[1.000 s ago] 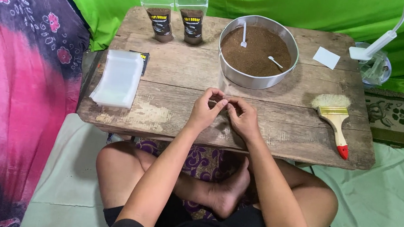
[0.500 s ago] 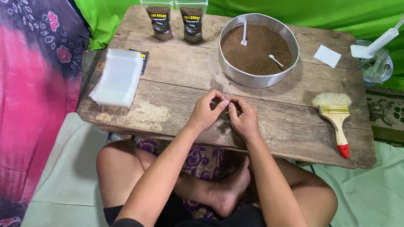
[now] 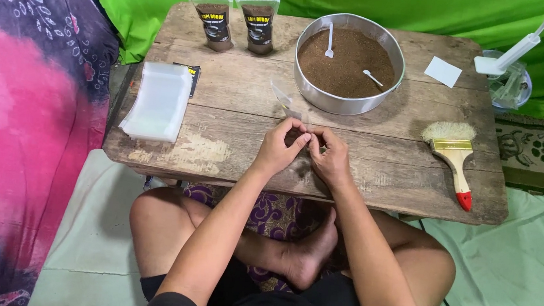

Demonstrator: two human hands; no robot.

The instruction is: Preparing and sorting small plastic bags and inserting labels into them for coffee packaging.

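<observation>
Clear bag (image 3: 287,102) hard to see (transparent), pinched btwn fingertips of left hand (image 3: 280,148) & right hand (image 3: 330,157), sticking up above them.

We get bright, even daylight, soft shadows under the wooden table's (image 3: 220,148) near edge, everything sharp, slight wide-angle bending at the corners.

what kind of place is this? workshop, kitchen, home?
Likely a home floor setup for hand-packing a brown powder. A person sits cross-legged at a low wooden table bearing a metal pan of brown powder, a stack of clear bags and two filled pouches.
</observation>
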